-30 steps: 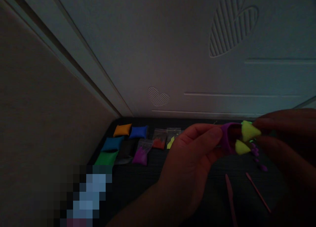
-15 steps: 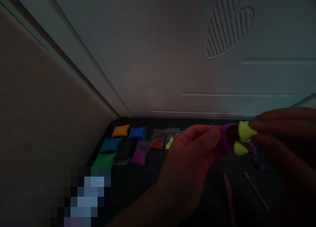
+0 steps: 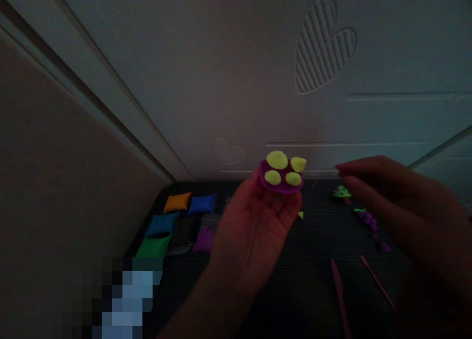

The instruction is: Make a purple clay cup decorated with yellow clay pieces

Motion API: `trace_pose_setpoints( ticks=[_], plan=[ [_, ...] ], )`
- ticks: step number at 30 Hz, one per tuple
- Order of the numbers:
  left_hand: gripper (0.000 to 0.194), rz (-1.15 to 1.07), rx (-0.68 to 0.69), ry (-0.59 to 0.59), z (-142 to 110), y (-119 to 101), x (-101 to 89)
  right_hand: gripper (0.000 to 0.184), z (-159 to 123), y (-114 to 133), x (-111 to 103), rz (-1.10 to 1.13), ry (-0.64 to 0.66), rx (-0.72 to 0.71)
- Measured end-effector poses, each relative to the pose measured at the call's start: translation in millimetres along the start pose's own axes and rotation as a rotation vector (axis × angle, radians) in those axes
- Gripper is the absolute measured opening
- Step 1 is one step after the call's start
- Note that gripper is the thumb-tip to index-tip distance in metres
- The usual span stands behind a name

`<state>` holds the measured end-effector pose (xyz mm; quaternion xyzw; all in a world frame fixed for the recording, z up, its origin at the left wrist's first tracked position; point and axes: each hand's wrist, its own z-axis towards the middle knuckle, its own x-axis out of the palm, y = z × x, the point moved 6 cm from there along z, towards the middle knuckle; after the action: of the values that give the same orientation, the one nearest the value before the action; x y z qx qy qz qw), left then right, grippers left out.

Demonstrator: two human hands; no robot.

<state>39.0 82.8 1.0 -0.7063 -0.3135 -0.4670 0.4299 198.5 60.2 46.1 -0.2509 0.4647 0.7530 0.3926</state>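
My left hand (image 3: 254,231) is turned palm up, its fingers curled round a purple clay piece (image 3: 282,186) with a raised rim. On that piece sit several pale yellow clay lumps (image 3: 276,160), spaced apart from one another. To the right, my right hand (image 3: 405,206) hangs in the air, slightly blurred. Its thumb and fingertips point left with a narrow gap between them, and nothing shows in them. Below it lie purple clay balls (image 3: 367,218) with a green top, shaped like a bunch of grapes.
Orange (image 3: 177,202), blue (image 3: 201,204) and green clay packs (image 3: 153,246) lie on the dark table at left, beside a purple bag (image 3: 204,237). A clay tree (image 3: 342,194) stands at back right. Two pink tools, a knife (image 3: 339,295) and a thin stick (image 3: 376,281), lie in front.
My left hand has moved left and up, tipping the purple piece so its yellow lumps face me. My right hand has let go of a yellow lump and drawn back.
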Motion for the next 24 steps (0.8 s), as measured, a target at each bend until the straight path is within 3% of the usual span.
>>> trace_pose_setpoints(
  ticks=[3, 6, 9, 14, 24],
  plan=[
    [0.020, -0.028, 0.106, -0.087, 3, -16, -4.9, 0.029, 7, -44, 51, -0.040, 0.509, 0.174],
    [0.022, -0.050, 0.164, -0.113, 5, -25, -6.6, 0.030, 3, -76, 91, -0.129, 0.805, 0.254],
    [0.022, -0.062, 0.170, -0.108, 4, -28, -6.3, 0.028, -1, -91, 114, -0.112, 0.876, 0.285],
    [0.022, -0.052, 0.158, -0.113, 3, -25, -6.0, 0.024, -9, -103, 135, -0.052, 0.970, 0.322],
    [0.022, -0.064, 0.133, -0.088, 1, -18, -4.7, 0.016, -4, -104, 143, -0.008, 0.923, 0.259]
  ],
)
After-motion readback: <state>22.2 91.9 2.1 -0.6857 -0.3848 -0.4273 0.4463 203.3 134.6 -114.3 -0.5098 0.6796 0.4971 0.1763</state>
